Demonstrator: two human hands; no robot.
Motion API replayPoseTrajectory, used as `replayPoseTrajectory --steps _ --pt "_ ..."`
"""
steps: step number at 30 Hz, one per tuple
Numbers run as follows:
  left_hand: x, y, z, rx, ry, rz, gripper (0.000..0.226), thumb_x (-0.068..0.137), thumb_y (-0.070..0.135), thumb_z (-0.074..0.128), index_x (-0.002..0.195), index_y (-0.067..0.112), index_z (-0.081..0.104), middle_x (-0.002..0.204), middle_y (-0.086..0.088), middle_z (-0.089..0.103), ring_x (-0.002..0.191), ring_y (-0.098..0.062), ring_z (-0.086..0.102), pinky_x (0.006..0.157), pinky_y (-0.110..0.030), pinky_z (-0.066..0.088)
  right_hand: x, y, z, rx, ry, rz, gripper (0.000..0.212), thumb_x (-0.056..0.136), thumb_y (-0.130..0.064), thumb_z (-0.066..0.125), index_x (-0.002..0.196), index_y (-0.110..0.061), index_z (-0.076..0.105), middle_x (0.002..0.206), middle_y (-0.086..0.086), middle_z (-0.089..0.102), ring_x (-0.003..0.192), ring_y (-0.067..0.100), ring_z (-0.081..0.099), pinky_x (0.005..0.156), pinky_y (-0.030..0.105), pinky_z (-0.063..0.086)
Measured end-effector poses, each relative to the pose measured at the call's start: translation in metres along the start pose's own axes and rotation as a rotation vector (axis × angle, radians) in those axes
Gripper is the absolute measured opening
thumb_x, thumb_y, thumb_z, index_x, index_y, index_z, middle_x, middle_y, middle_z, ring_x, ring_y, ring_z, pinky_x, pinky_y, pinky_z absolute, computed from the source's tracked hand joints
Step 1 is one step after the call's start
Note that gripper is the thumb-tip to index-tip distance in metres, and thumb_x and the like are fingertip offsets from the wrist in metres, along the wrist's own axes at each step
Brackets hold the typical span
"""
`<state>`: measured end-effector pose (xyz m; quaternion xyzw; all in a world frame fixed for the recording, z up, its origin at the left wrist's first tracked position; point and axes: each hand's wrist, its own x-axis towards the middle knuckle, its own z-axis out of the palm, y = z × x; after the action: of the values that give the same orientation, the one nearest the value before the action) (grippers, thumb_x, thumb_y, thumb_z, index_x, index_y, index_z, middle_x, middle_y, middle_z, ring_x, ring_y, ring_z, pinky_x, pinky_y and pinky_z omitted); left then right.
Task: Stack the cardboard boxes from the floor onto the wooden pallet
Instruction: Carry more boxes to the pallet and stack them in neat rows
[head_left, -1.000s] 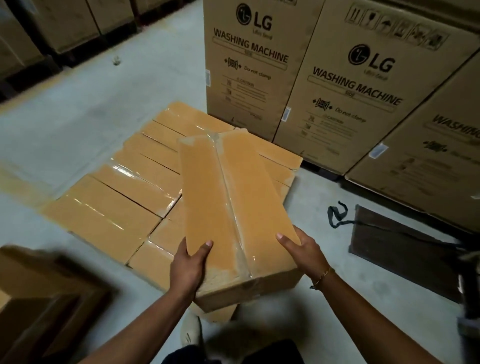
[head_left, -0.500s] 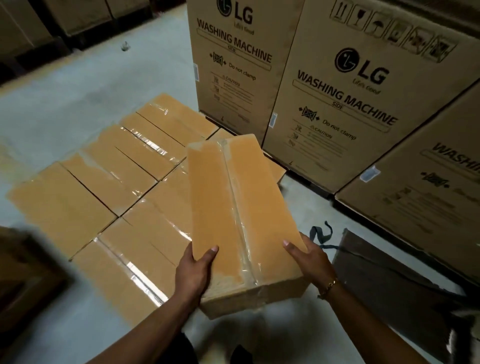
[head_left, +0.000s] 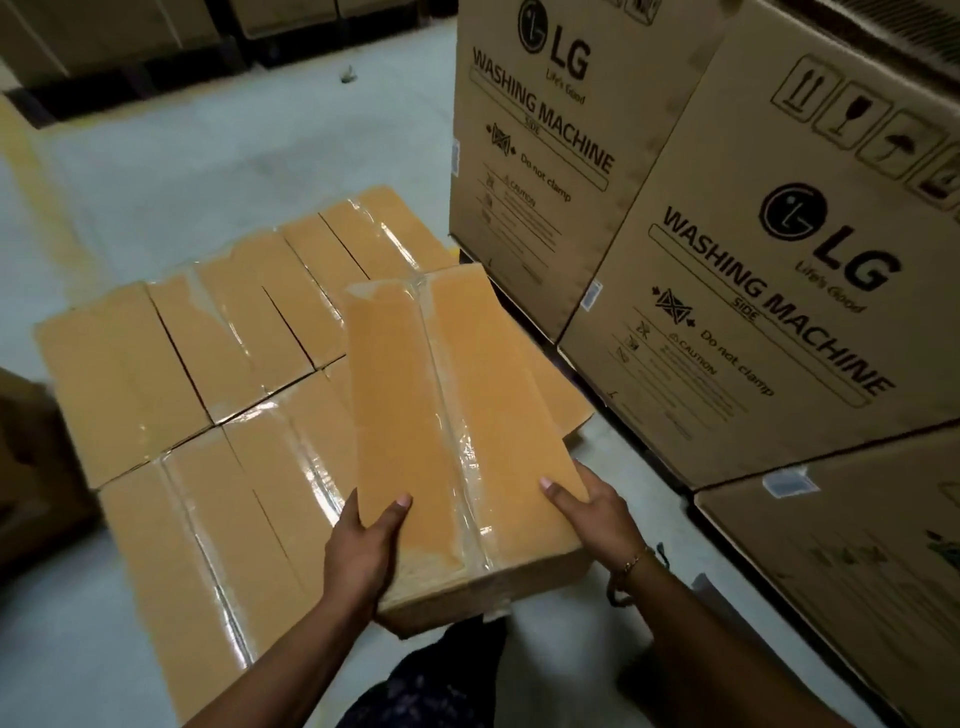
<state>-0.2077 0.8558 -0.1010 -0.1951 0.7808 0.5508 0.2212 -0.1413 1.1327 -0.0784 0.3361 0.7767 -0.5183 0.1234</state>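
Both arms reach forward: left hand (head_left: 363, 545) and right hand (head_left: 592, 514) clamp the near end of the taped box (head_left: 457, 415), thumbs on top, above the stacked boxes (head_left: 208, 364).

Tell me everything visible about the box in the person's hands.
The held cardboard box is long, narrow and tan-orange, with glossy clear tape running lengthwise down its top. Its far end reaches over the layer of similar taped boxes. The left hand grips its near left corner, the right hand its right edge, thumbs on top.
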Motion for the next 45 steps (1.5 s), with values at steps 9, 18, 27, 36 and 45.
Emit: replayPoseTrajectory --steps 9,18,27,36,45 --pt "0.092 0.085 0.087 -0.046 0.106 -0.031 0.091 0.090 0.053 0.074 0.161 0.015 0.033 0.163 -0.008 0.039 0.148 -0.029 0.039 0.117 -0.042 0.034 0.149 -0.057 -0.071 -0.034 -0.071 -0.056 0.056 0.093 -0.050 0.068 0.141 -0.024 0.057 0.124 -0.007 0.065 0.114 0.013 0.060 0.101 0.034 0.050" --pt "0.178 0.147 0.149 -0.116 0.264 -0.066 0.084 0.095 0.044 0.071 0.162 0.015 0.030 0.165 -0.009 0.035 0.151 -0.029 0.034 0.118 -0.040 0.031 0.313 -0.101 -0.097 -0.137 -0.135 -0.184 0.109 0.063 -0.096 0.061 0.148 -0.028 0.054 0.137 -0.009 0.066 0.126 0.014 0.061 0.110 0.046 0.050" --pt "0.280 0.192 0.230 -0.159 0.374 -0.168 0.080 0.094 0.045 0.073 0.160 0.019 0.037 0.160 -0.005 0.044 0.147 -0.027 0.041 0.114 -0.034 0.034 0.478 -0.123 -0.112 -0.099 -0.306 -0.162 0.097 0.072 -0.080 0.068 0.148 -0.022 0.052 0.138 -0.001 0.064 0.127 0.019 0.059 0.108 0.049 0.050" --pt "0.353 0.182 0.236 -0.193 0.328 -0.175 0.087 0.078 0.065 0.073 0.153 0.028 0.048 0.142 0.004 0.063 0.128 -0.020 0.060 0.109 -0.044 0.049 0.538 -0.126 -0.088 -0.105 -0.308 -0.161 0.066 0.086 -0.056 0.068 0.143 -0.025 0.056 0.129 -0.005 0.067 0.119 0.018 0.063 0.101 0.047 0.054" --pt "0.425 0.189 0.230 -0.184 0.355 -0.133 0.090 0.071 0.074 0.066 0.150 0.036 0.050 0.139 0.010 0.065 0.128 -0.015 0.061 0.109 -0.042 0.050 0.597 -0.156 -0.060 -0.100 -0.310 -0.179 0.055 0.081 -0.062 0.069 0.129 -0.037 0.057 0.115 -0.008 0.069 0.112 0.021 0.066 0.090 0.044 0.058"
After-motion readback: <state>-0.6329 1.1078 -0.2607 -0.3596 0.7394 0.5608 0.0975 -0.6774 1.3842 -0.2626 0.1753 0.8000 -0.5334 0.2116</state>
